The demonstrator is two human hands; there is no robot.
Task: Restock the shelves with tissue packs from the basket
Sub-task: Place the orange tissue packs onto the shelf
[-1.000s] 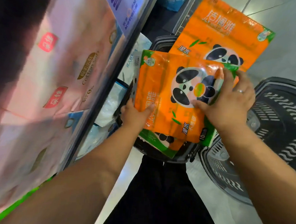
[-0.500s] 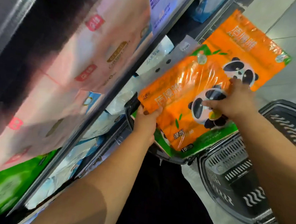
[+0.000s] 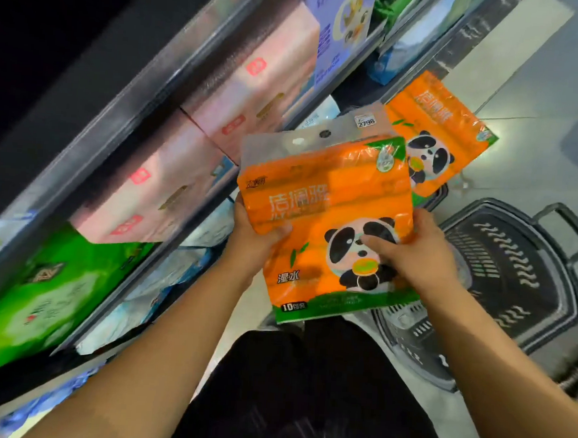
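One black basket (image 3: pixel 515 263) right of pack (image 3: pixel 329 201)

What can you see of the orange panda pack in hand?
The orange pack is glossy plastic film with a panda print, white lettering, a green bottom band and a clear hang tab bearing a sticker. Held tilted beside the shelves, the left hand grips its left edge, the right hand its right side.
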